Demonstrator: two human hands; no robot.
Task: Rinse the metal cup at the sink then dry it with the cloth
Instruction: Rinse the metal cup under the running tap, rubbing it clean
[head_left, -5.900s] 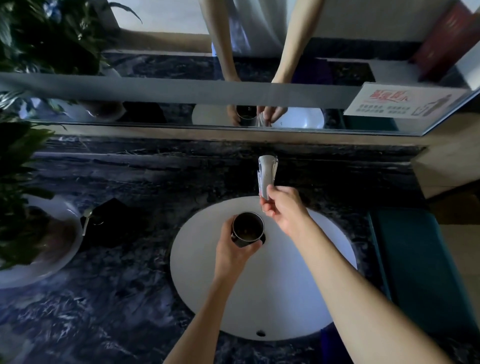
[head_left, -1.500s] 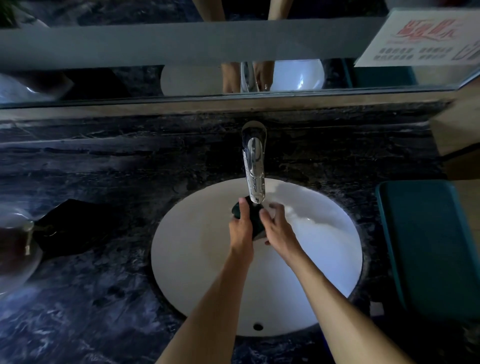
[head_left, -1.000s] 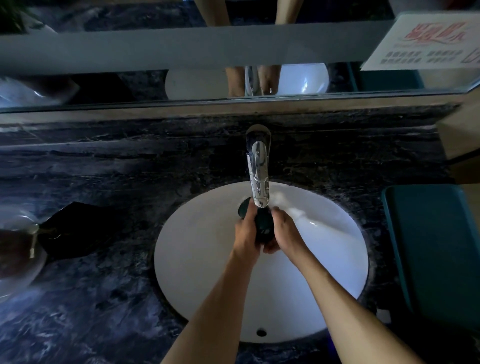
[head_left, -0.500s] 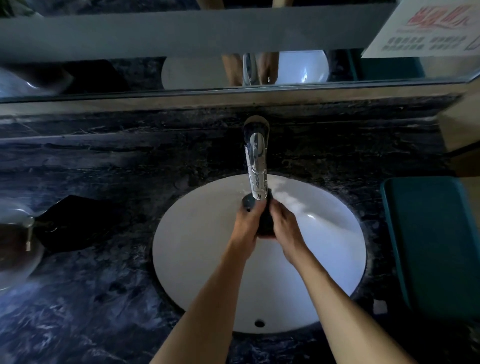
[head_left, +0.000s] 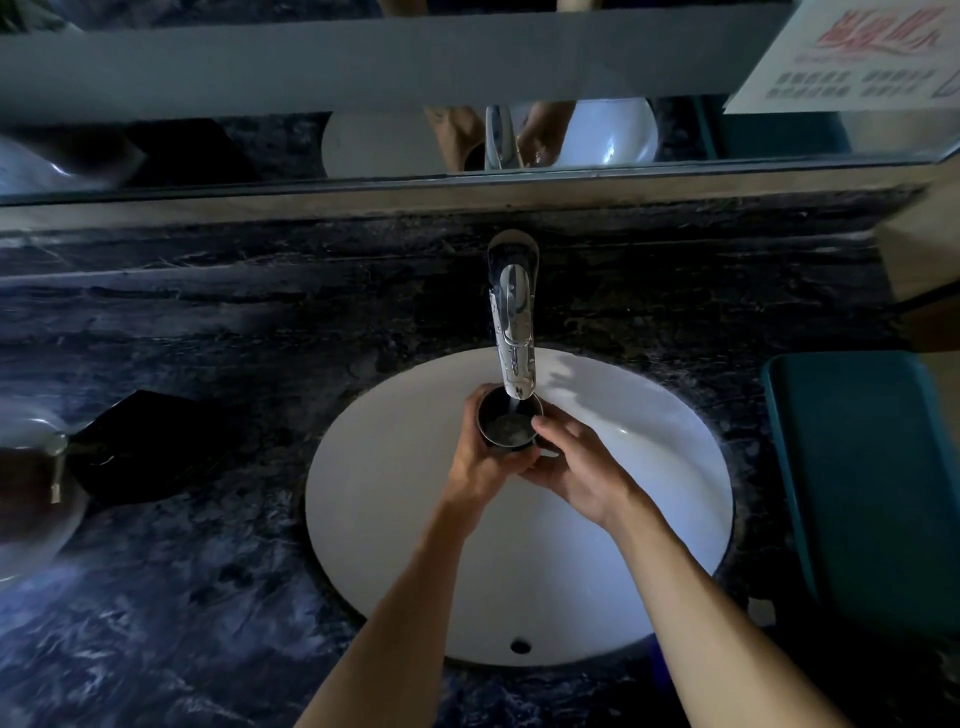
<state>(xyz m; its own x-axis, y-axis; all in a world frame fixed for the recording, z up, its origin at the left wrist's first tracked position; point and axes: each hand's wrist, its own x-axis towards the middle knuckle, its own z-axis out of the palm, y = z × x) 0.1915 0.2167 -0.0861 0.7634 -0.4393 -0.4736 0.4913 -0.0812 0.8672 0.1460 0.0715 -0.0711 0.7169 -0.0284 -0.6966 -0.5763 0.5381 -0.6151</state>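
The metal cup stands upright, mouth up, directly under the spout of the chrome faucet, with water in its bottom. My left hand wraps around its left side and base. My right hand holds it from the right, thumb at the rim. Both hands hover over the white oval sink. A dark cloth lies crumpled on the counter to the left of the basin.
The dark marble counter surrounds the sink. A white planter pot stands at the far left edge. A teal box sits to the right of the basin. A mirror runs along the back wall.
The cup was tilted with its dark side towards me; it is now turned upright under the spout, its opening visible. Both hands stayed on it at the same spot.
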